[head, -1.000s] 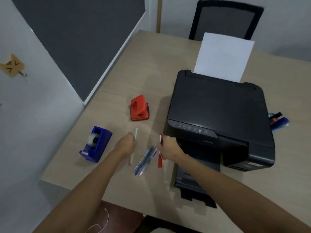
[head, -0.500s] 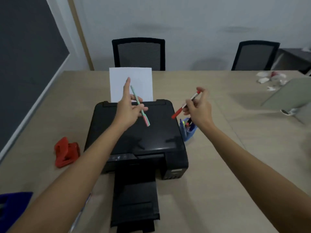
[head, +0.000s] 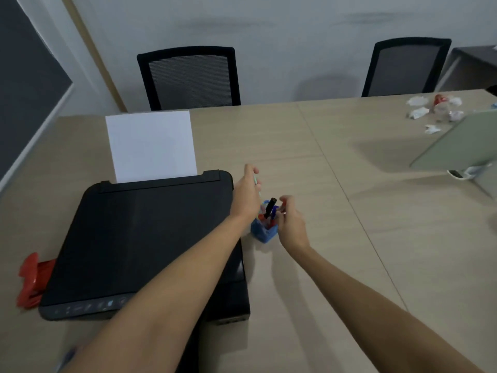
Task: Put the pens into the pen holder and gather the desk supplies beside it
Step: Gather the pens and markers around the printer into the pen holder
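Over the blue pen holder (head: 263, 232) beside the printer (head: 139, 238), the left hand (head: 246, 193) pinches a pale green pen (head: 256, 184) while the right hand (head: 290, 222) pinches a red pen (head: 283, 208); no writing is legible.

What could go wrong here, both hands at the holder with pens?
1. The pen holder is small and already crowded; the black marker leans out, so a new pen could jam or knock it.
2. Left hand and right hand converge together and may tip it.

Two hands (head: 246, 195) (head: 290, 224), one pen holder (head: 262, 232), one printer (head: 145, 238), two chairs (head: 189, 76) (head: 406, 67), one red hole punch (head: 32, 278).
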A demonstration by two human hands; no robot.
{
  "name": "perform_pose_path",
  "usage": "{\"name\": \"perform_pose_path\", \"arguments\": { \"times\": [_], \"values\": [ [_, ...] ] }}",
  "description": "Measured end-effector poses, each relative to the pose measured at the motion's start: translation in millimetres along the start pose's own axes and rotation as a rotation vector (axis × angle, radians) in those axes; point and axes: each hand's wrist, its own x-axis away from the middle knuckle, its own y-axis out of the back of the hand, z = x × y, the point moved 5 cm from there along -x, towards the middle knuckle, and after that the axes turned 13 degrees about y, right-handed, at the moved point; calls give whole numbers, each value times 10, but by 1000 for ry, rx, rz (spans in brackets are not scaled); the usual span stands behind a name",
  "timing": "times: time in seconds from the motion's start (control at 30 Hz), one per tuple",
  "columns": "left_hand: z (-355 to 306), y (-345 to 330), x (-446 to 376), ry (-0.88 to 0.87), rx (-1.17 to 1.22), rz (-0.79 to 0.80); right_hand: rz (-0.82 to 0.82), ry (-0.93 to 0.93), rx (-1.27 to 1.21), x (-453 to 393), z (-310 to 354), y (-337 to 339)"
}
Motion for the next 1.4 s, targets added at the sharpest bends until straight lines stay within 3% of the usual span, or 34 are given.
{"name": "perform_pose_path", "arguments": {
  "times": [0.27, 0.33, 0.43, 0.53, 0.67, 0.87, 1.0, 1.13, 1.27, 1.4],
  "values": [
    [279, -407, -202, 35, -416, 189, 163, 122, 137, -87, -211, -99],
    [254, -377, -194, 22, -504, 203, 136, 116, 172, -104, -217, -86],
    [172, -178, -161, -27, -405, 191, 20, 105, 209, -144, -130, -3],
    [3, 298, -1, -104, -213, 156, -89, 139, 148, -246, 225, 119],
    [63, 1309, 353, -117, -8, 77, -150, 322, 86, -324, 1042, 60],
    [1216, 2990, 943, 64, 117, -199, -42, 568, -52, 132, 2421, -787],
    [2414, 3604, 1444, 301, -11, -328, 138, 722, -137, 779, 3095, -1593],
    [3678, 3577, 1993, 647, -213, -137, 431, 745, -171, 1513, 3333, -2474],
    [4206, 3224, 2285, 719, -410, 89, 725, 432, -13, 2017, 2972, -3130],
    [4326, 3048, 2348, 637, -530, 129, 924, 148, 277, 2299, 2509, -3559]
  ]
}}
